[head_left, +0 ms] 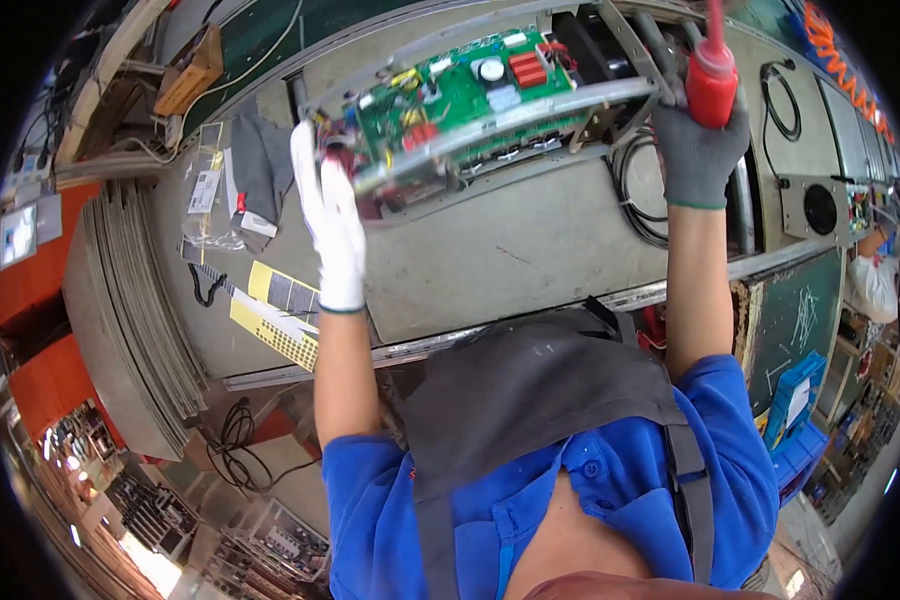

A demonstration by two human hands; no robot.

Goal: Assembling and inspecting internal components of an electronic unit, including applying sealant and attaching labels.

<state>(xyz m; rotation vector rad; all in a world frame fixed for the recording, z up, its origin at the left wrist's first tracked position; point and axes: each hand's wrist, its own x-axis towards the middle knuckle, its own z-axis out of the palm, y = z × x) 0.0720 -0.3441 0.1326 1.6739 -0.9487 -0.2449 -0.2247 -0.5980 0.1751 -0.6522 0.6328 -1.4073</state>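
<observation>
My left hand [328, 220], in a white glove, has its fingers stretched out along the left end of a metal-framed electronics chassis [570, 102]. Its thumb side touches or nearly touches the frame; blur hides the exact contact. A green circuit board [465, 85] with red, white and yellow components fills the chassis, which sits slanted with its right end farther back. My right hand [705, 155], in a grey glove, is closed around a red bottle-shaped tool [712, 88] with a narrow stem pointing away. The fingers of that hand are beside the chassis's right end.
Left on the grey workbench [490, 260] are a grey cloth [262, 165], a plastic bag [207, 195] and a yellow sheet [270, 320]. Black cable [630, 190] coils near my right hand. Stacked grey panels [135, 310] stand at left; an orange coiled hose [850, 70] hangs far right.
</observation>
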